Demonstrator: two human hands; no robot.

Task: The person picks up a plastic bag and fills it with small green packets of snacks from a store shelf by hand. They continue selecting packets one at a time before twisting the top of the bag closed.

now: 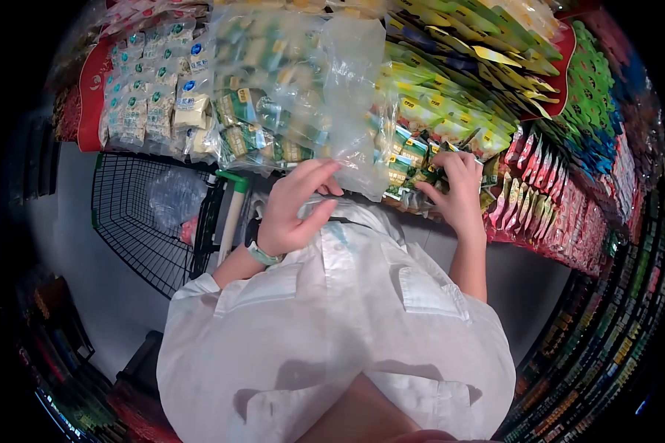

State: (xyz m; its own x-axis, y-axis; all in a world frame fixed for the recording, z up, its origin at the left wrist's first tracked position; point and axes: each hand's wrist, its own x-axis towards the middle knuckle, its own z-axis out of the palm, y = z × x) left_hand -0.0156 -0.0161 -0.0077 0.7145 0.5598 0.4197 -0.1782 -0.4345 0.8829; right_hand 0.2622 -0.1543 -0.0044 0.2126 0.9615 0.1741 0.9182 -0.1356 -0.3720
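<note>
My left hand (299, 207) is by the lower edge of a large clear plastic bag (351, 96). Its fingers are curled, with the thumb apart from them, and I see nothing held between them. Through the bag show many green and cream packets (255, 122). At the right of the bag, my right hand (462, 184) reaches into a row of green-and-yellow packets (406, 159). Thumb and fingers close around a dark green packet (427, 174), which the hand partly covers.
A black wire shopping cart (137, 221) with a crumpled clear bag (177, 198) inside stands at the left. White packets (162, 96) fill the display's left part. Yellow-green bags (451, 103) and red-and-pink packets (528, 192) lie to the right. Shelves (613, 325) line the far right.
</note>
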